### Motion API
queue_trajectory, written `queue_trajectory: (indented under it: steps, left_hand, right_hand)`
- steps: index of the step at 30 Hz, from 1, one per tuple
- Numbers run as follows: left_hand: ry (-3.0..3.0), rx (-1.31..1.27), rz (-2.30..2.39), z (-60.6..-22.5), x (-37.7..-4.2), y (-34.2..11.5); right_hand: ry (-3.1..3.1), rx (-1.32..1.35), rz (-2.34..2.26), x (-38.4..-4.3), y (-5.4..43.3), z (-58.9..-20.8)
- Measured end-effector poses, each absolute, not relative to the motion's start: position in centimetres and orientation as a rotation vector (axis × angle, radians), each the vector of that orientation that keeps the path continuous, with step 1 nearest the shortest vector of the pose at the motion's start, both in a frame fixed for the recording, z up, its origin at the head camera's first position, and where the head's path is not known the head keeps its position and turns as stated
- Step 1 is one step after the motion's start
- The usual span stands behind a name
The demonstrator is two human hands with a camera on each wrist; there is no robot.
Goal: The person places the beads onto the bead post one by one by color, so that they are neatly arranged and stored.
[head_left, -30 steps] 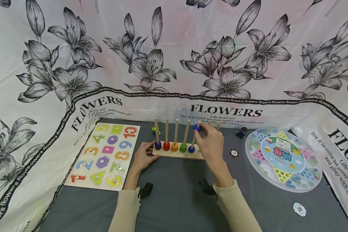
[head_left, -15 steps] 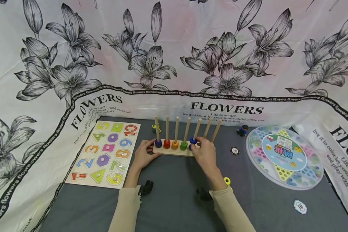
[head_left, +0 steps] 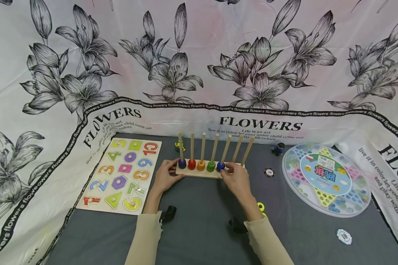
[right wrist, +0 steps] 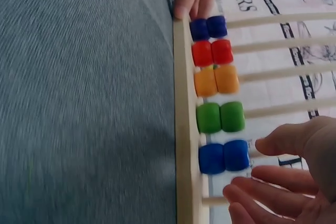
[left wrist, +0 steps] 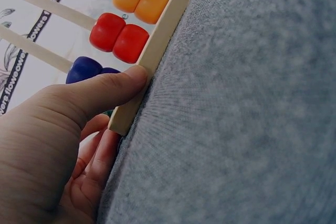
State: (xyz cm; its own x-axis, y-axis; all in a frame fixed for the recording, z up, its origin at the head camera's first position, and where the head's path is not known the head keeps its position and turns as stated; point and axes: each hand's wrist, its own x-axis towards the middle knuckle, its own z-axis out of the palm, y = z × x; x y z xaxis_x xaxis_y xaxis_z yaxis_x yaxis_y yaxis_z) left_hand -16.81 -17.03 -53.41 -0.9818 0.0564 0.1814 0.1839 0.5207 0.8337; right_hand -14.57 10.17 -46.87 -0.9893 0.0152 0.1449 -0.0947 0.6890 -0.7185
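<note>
A wooden peg rack [head_left: 199, 174] with upright pegs stands on the grey cloth. Pairs of beads sit low on its pegs: dark blue [head_left: 182, 163], red [head_left: 192, 164], orange [head_left: 201, 165], green [head_left: 210, 166] and blue [head_left: 220, 166]. The pegs at the right end carry no beads. My left hand [head_left: 164, 179] grips the rack's left end, thumb on the front edge and fingers round the end. My right hand [head_left: 237, 180] is beside the blue beads; in the right wrist view its thumb and fingers are parted around that peg, just off the stacked blue beads [right wrist: 224, 157].
Left lies a number-and-shape puzzle board [head_left: 119, 176]; right, a round game board [head_left: 325, 180]. Poker chips [head_left: 269, 172] and a toy figure [head_left: 277, 149] lie between. Yellow beads [head_left: 260, 207] show beside my right forearm. A small yellow-green toy [head_left: 180, 147] sits behind the rack.
My right hand has brought a blue bead down the fifth peg onto the other blue one and let go of it. My left hand stays on the rack's end.
</note>
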Motion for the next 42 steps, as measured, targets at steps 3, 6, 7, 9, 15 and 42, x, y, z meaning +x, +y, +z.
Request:
queue_trajectory:
  steps: [3,6,7,9,15,42]
  left_hand:
    - [-2.633,-0.205,-1.448,-53.5,-16.8,-16.9]
    - [-2.631,-0.204,-1.446,-53.6,-16.8,-16.8]
    - [-2.629,-0.202,-1.448,-53.5,-16.8,-16.8]
    - [-2.62,-0.204,-1.446,-53.5,-16.8,-16.8]
    - [-2.627,-0.191,-1.442,-53.5,-16.8,-17.1]
    - [-2.636,-0.184,-1.458,-53.7,-16.7,-17.0]
  right_hand:
    - [-2.764,0.089,1.178,-14.3,11.3,-47.0]
    - [-2.782,0.152,1.193,-14.1,12.6,-47.0]
    - [-2.792,0.182,1.205,-14.1,13.1,-47.0]
    - [-2.81,0.259,1.258,-14.0,14.1,-47.0]
    - [-2.883,0.482,1.384,-13.6,17.9,-46.9]
    - [-2.886,0.887,1.74,-10.7,26.5,-48.7]
